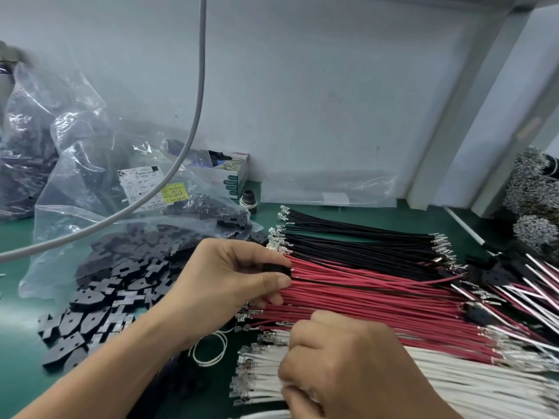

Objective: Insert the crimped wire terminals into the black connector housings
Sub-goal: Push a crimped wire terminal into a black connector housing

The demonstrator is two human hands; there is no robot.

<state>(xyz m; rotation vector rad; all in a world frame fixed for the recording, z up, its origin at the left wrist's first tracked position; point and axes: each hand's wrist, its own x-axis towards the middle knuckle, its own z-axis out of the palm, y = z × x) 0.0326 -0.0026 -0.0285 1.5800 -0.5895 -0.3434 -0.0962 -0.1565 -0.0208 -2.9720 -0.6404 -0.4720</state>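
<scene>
Clear plastic bag (90,182) of black housings (193,204)

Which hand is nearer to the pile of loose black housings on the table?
Left. The left hand is just right of the pile of black housings, its forearm crossing the pile's edge. The right hand is farther right, over the white wires.

Beside the red wires (378,300) on the green mat (18,237) lie black wires (348,237) farther back and white wires (453,376) nearer. Left of the red wires sit black housings (99,300) and a clear bag (99,176) bearing a yellow label (176,192).
</scene>
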